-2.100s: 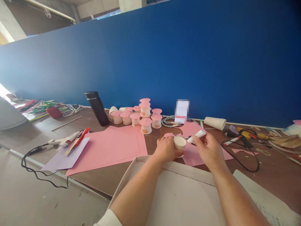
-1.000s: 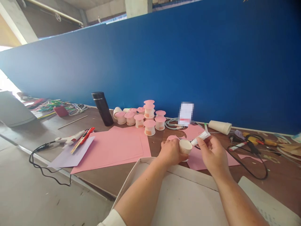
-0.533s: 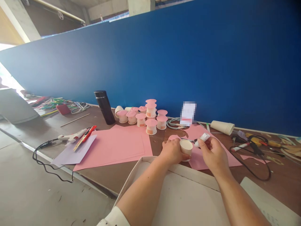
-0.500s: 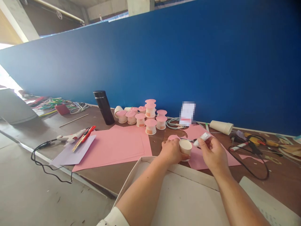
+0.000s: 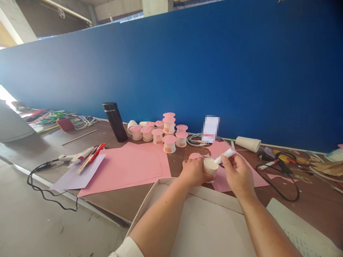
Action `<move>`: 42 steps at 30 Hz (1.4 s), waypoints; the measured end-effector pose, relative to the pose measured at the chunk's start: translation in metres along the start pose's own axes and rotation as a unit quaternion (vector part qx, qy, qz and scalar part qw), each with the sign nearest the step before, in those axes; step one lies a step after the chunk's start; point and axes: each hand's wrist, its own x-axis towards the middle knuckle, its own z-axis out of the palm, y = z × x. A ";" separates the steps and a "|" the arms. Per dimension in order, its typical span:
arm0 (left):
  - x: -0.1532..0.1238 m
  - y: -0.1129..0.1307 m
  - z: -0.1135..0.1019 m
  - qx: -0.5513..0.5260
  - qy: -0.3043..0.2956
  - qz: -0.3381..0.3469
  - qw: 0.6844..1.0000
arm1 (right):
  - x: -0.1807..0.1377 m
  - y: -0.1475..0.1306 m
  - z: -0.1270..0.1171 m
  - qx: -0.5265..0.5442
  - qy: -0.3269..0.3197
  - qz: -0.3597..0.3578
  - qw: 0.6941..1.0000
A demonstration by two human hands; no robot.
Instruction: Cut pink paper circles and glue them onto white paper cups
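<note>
Desk (image 5: 311, 200) front edge: left hand (image 5: 193, 172) clamped round paper cup (image 5: 209, 167), right hand (image 5: 237, 175) pinching glue tube (image 5: 225, 155), long axis slanting leftward, tip at cup rim.

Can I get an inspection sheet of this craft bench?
Surface: brown table, partly covered by pink paper sheets.
Held things: small paper cup and white glue tube, tip at the cup's rim.
Clutter: pink-topped cups, black flask, glue gun, lying cup stack.
Hands: left hand grips the cup; right hand pinches the tube.
Cables: black cable loops at right; left cord hangs off the table edge.
Surroundings: blue panel behind; white box in front.
</note>
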 end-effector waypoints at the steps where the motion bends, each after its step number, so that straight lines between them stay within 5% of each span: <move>1: 0.000 0.000 0.000 -0.001 -0.002 -0.004 1.000 | 0.000 0.000 0.000 0.015 0.007 0.009 1.000; 4: -0.001 0.000 0.000 -0.005 -0.004 -0.008 1.000 | 0.003 0.002 0.000 0.149 0.017 0.081 0.985; 8: -0.001 -0.001 0.000 -0.013 -0.005 -0.004 1.000 | 0.011 0.007 0.000 0.405 -0.011 0.230 0.885; 11: 0.000 -0.001 0.000 -0.017 -0.009 -0.003 1.000 | 0.014 0.009 0.000 0.458 -0.034 0.284 0.842; 15: 0.000 -0.002 0.000 -0.033 -0.008 0.000 0.999 | 0.009 0.004 0.000 0.394 -0.028 0.210 0.895; 18: 0.001 -0.003 0.002 -0.048 -0.009 0.006 0.999 | 0.002 -0.003 -0.001 0.231 -0.029 0.109 0.966; 21: 0.002 -0.004 0.005 -0.059 -0.007 0.011 0.998 | -0.003 -0.007 -0.002 0.070 -0.046 0.032 0.996; 26: 0.002 -0.004 0.007 -0.051 0.005 0.016 0.999 | -0.004 -0.005 0.002 -0.067 -0.055 -0.058 0.995; 36: 0.001 -0.003 0.007 -0.047 0.000 0.011 0.999 | -0.005 -0.014 -0.001 -0.031 -0.132 -0.058 0.989; 42: 0.001 -0.002 0.006 -0.050 0.000 0.008 0.999 | -0.002 -0.009 0.003 -0.052 -0.057 -0.077 0.994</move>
